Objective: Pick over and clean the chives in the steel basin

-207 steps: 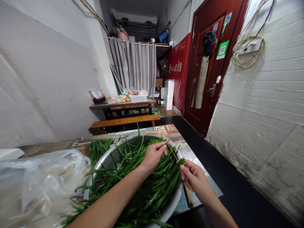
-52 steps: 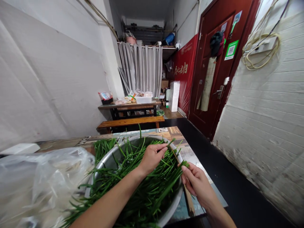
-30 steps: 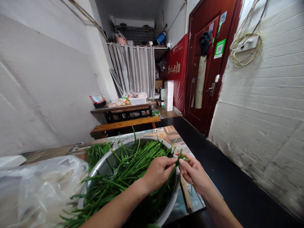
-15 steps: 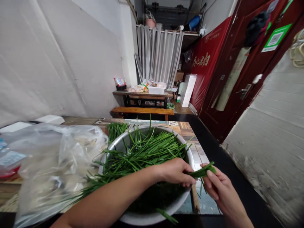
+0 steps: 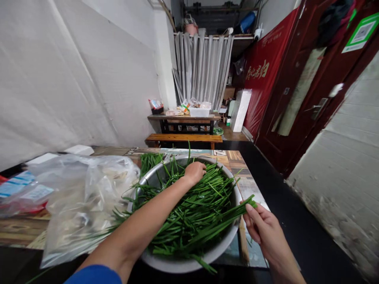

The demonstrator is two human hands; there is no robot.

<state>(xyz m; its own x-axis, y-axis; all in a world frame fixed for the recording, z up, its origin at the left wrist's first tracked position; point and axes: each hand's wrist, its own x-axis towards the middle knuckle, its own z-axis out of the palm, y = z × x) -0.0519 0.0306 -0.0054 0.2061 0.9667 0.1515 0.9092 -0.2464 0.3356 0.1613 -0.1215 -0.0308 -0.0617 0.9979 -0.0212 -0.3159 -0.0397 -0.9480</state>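
A wide metal basin [image 5: 220,250] on the table holds a heap of long garlic chives [image 5: 189,209], some hanging over its left rim. My left hand [image 5: 194,172] is over the far part of the heap, fingers curled down among the stalk ends; what they pinch is hidden. At the basin's right rim, my right hand [image 5: 262,223] grips a small bunch of garlic chives [image 5: 231,215] between thumb and fingers. The cut ends poke out above the thumb, and the leaves trail left into the basin. Thin bamboo skewers [image 5: 244,244] lie beneath, beside the rim.
A clear plastic bag [image 5: 85,205] with pale contents is left of the basin. More chives [image 5: 150,161] lie behind its rim. White boxes [image 5: 79,150] sit at the table's back left. Beyond are a wooden bench [image 5: 185,137] and a second table [image 5: 154,117].
My left hand has moved from the bunch at the right rim to the far middle of the heap. My right hand keeps its hold, and the bunch's leaves now stretch across the basin.
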